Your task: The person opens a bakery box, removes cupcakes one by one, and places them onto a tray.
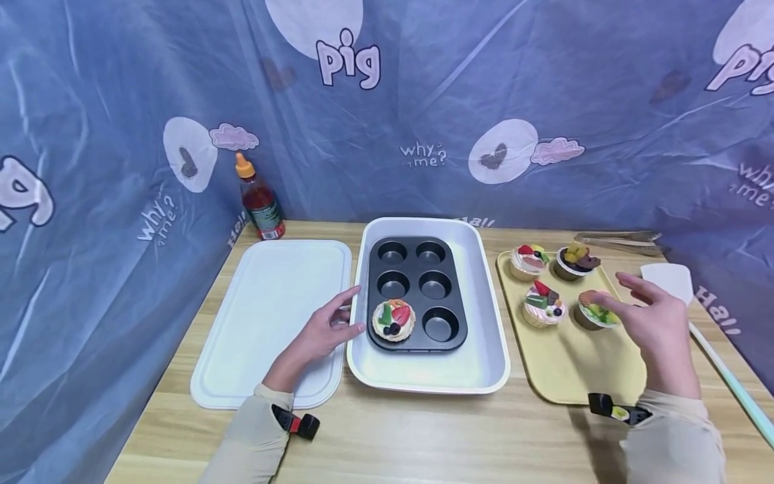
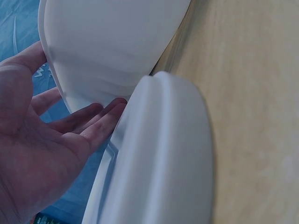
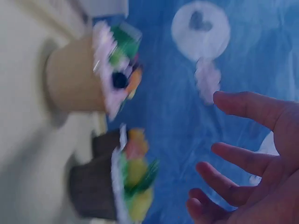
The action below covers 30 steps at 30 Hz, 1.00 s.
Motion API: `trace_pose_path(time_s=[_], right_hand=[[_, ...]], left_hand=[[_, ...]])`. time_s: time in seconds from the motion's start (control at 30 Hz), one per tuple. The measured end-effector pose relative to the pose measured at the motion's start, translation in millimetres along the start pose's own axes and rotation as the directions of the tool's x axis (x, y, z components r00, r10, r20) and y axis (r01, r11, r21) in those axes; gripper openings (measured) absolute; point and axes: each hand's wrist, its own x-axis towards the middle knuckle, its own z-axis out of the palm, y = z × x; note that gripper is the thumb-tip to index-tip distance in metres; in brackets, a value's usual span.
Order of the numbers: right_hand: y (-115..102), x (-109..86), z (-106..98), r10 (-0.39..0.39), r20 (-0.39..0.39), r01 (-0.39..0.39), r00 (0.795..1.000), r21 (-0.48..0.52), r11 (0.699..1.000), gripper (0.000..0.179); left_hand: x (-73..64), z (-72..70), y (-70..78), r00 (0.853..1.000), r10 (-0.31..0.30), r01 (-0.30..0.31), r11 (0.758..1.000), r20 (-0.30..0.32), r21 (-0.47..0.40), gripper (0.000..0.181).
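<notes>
My left hand is at the left side of a white rectangular basin, its thumb and index fingertips at the rim. In the left wrist view its fingers are spread and lightly bent beside the basin's outer wall. Inside the basin lies a black muffin pan; its front-left cup holds a fruit-topped cupcake. Over the yellow tray hovers my right hand, fingers apart and holding nothing. Nearest to it is a dark-cupped cupcake, close to a pale-cupped cupcake.
Behind those stand two more cupcakes, one pale and one dark. A white tray lies left. A sauce bottle stands at the back; tongs and a white spatula lie right. A blue curtain hangs behind.
</notes>
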Motion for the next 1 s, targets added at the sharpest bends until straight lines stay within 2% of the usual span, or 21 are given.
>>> trace_pose_path(time_s=[0.07, 0.13, 0.2, 0.3, 0.37, 0.43, 0.5, 0.63, 0.87, 1.0], right_hand=[[-8, -7.2, 2, -0.07, -0.012, 0.07, 0.997, 0.061, 0.996, 0.071], [-17, -14.9, 5, -0.155, -0.037, 0.159, 0.987, 0.141, 0.977, 0.059], [-27, -23.0, 10, -0.242, -0.048, 0.247, 0.969, 0.252, 0.936, 0.048], [-43, -36.7, 21, -0.352, -0.058, 0.348, 0.934, 0.362, 0.865, 0.038], [-52, -45.8, 29, -0.397, -0.038, 0.373, 0.917, 0.433, 0.821, 0.037], [-60, -56.1, 37, -0.431, -0.034, 0.399, 0.902, 0.451, 0.799, 0.037], [-67, -65.5, 47, -0.469, -0.031, 0.422, 0.883, 0.49, 0.763, 0.037], [-80, -81.2, 65, -0.521, -0.02, 0.46, 0.853, 0.499, 0.734, 0.038], [-100, -99.7, 103, -0.497, 0.139, 0.405, 0.856, 0.417, 0.814, 0.049], [-106, -105.2, 127, -0.499, 0.23, 0.378, 0.836, 0.418, 0.826, 0.053]], left_hand=[[0.3, 0.6, 0.1, 1.0, 0.005, -0.005, 1.0, 0.004, -0.006, 0.074], [0.5, 1.0, 0.1, 1.0, 0.007, -0.007, 1.0, 0.006, -0.011, 0.074], [0.6, 1.2, 0.2, 1.0, 0.004, -0.004, 1.0, 0.004, -0.01, 0.074], [0.5, 0.8, 0.3, 1.0, -0.002, 0.002, 1.0, -0.004, -0.006, 0.074], [0.3, 0.4, 0.4, 1.0, -0.008, 0.008, 1.0, -0.006, -0.001, 0.074], [0.2, -0.1, 0.0, 1.0, -0.01, 0.01, 1.0, -0.005, 0.001, 0.074], [0.0, -0.7, -0.1, 1.0, -0.015, 0.015, 1.0, -0.006, 0.008, 0.074], [0.0, -0.7, -0.3, 1.0, -0.018, 0.018, 1.0, -0.007, 0.012, 0.074], [-0.1, -0.8, -1.3, 1.0, -0.012, 0.012, 1.0, -0.003, 0.007, 0.074], [-0.3, -0.9, -0.1, 1.0, -0.016, 0.016, 1.0, -0.007, 0.015, 0.074]])
